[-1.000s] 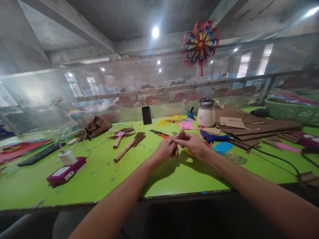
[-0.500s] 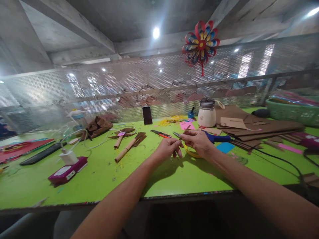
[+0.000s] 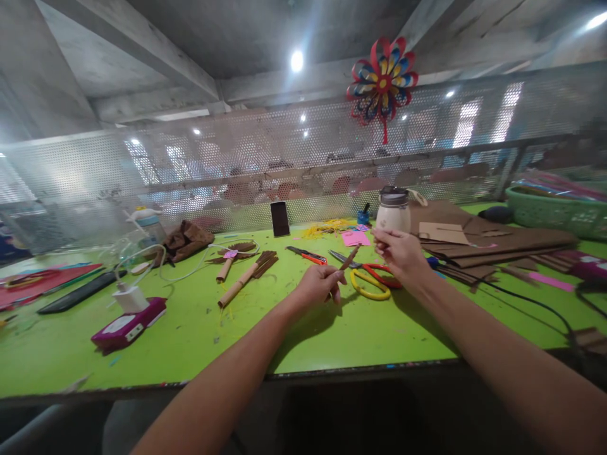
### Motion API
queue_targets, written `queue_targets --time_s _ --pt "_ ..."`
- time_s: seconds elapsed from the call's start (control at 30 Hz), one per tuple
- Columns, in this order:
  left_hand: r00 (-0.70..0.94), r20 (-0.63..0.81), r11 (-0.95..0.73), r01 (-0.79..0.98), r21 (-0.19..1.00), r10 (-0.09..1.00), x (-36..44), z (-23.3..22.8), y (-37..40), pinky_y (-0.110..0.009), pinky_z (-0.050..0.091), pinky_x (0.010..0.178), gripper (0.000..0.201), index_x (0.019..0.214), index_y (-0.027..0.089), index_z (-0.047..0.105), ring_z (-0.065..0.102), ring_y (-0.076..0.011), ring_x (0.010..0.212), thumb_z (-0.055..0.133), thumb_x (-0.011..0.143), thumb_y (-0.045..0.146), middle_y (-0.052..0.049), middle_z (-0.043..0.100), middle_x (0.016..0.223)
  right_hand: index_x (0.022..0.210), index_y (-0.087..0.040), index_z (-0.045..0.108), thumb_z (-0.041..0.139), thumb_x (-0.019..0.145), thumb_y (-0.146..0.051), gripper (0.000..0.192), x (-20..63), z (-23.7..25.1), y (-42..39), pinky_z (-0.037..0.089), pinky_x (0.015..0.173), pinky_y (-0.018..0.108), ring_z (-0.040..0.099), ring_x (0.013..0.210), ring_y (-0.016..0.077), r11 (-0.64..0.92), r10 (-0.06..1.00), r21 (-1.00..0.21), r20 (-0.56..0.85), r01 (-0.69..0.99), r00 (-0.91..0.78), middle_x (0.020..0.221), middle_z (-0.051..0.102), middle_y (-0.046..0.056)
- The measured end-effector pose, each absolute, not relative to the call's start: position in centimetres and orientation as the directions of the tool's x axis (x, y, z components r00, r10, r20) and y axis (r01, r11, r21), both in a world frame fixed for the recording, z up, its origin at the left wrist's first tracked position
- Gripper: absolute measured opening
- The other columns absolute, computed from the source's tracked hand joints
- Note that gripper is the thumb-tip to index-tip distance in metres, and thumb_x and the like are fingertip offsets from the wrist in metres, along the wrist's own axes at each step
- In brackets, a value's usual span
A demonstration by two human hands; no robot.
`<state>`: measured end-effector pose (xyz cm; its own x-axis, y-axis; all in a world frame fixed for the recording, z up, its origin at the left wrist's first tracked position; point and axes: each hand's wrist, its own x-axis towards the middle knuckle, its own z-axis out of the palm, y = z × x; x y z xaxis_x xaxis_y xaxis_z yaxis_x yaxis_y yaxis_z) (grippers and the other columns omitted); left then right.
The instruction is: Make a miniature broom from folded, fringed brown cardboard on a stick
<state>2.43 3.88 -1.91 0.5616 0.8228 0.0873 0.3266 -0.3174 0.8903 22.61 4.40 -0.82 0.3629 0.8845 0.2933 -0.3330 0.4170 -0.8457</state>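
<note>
Pinched between the fingertips of my left hand is a narrow brown paper strip, its end pointing up and right. My right hand is raised in front of the white jar, thumb and fingers pressed together; what they hold, if anything, is too small to make out. Scissors with yellow and red handles lie on the table between and below my hands. A red and black utility knife rests just beyond my left hand. Two rolled brown paper pieces with fringed ends lie to the left.
Beyond my hands stand a phone and the white jar. Brown paper sheets and a green basket occupy the right. A purple power strip and a white cable are at left. A perforated screen runs behind the table.
My right hand has moved away from my left, up and to the right, uncovering the scissors. The brown strip now shows in my left hand, which has barely moved.
</note>
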Motion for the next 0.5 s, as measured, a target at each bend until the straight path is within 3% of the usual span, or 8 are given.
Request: queue_targets --time_s 0.13,0.3,0.4,0.5 --pt "0.449 0.159 -0.308 0.283 0.908 0.879 2.4 -1.8 4.2 -0.018 0.031 0.039 0.030 0.086 0.010 0.065 0.039 -0.0056 0.033 0.047 0.089 0.033 0.001 0.057 0.045 0.061 -0.014 0.063 0.084 0.050 -0.035 0.031 22.5 -1.2 4.6 0.031 0.040 0.019 0.039 0.047 0.0049 0.352 0.911 -0.842 0.208 -0.409 0.355 0.054 0.050 -0.001" --pt "0.405 0.211 -0.293 0.152 0.944 0.890 2.6 -1.3 4.2 -0.020 0.040 0.045 0.028 0.090 0.009 0.064 0.049 -0.0071 0.040 0.050 0.089 0.034 -0.001 0.062 0.053 0.071 -0.014 0.068 0.082 0.058 -0.038 0.031 19.8 -1.6 2.9 0.040 0.048 0.023 0.048 0.054 0.0084 0.149 0.984 -0.919 0.175 -0.364 -0.038 0.066 0.060 0.003" --pt "0.486 0.209 -0.302 0.121 0.945 0.849 2.6 -1.3 4.0 -0.020 0.041 0.048 0.027 0.091 0.009 0.063 0.050 -0.0071 0.043 0.049 0.090 0.033 -0.001 0.061 0.054 0.084 -0.014 0.069 0.082 0.057 -0.033 0.035 18.9 -1.7 2.2 0.040 0.052 0.024 0.050 0.056 0.0085 0.178 0.964 -0.942 0.225 -0.284 -0.143 0.075 0.064 0.003" --pt "0.570 0.213 -0.333 0.113 0.936 0.793 2.7 -1.6 3.8 -0.020 0.041 0.050 0.028 0.092 0.010 0.064 0.050 -0.0068 0.046 0.047 0.091 0.032 -0.001 0.060 0.056 0.076 -0.013 0.067 0.080 0.060 -0.036 0.031 18.9 -1.9 2.1 0.036 0.050 0.024 0.047 0.053 0.0078 0.284 0.947 -0.946 0.302 -0.157 -0.108 0.067 0.062 0.001"
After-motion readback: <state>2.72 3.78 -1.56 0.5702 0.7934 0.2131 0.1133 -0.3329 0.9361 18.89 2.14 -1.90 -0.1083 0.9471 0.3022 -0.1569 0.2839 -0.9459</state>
